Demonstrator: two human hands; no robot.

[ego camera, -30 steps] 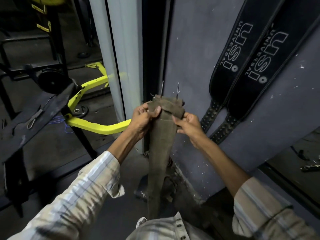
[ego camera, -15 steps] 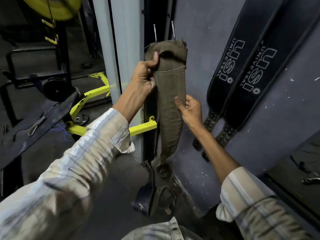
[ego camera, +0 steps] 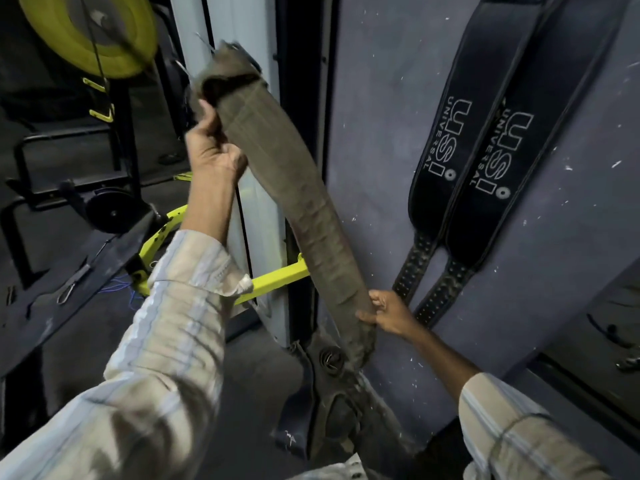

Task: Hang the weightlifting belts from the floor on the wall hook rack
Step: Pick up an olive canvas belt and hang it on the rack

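Observation:
I hold a worn brown weightlifting belt (ego camera: 294,188) slanted in front of the blue-grey wall (ego camera: 374,140). My left hand (ego camera: 213,147) grips its folded buckle end, raised high at the upper left, where thin metal prongs stick out. My right hand (ego camera: 388,311) pinches the belt low down near its tail. Two black USI Universal belts (ego camera: 460,133) hang side by side on the wall at the right. More belts (ego camera: 329,403) lie heaped on the floor against the wall's foot. The hook rack itself is out of view.
A white pillar (ego camera: 259,202) and a dark door frame stand left of the wall. Yellow machine bars (ego camera: 273,278) cross behind my left arm. A yellow weight plate (ego camera: 86,32) hangs at top left. Dark gym equipment and a bench (ego camera: 69,271) fill the left side.
My left hand has lifted the belt's buckle end higher and to the left. My right hand slid down the belt to its lower part, so the belt now slants.

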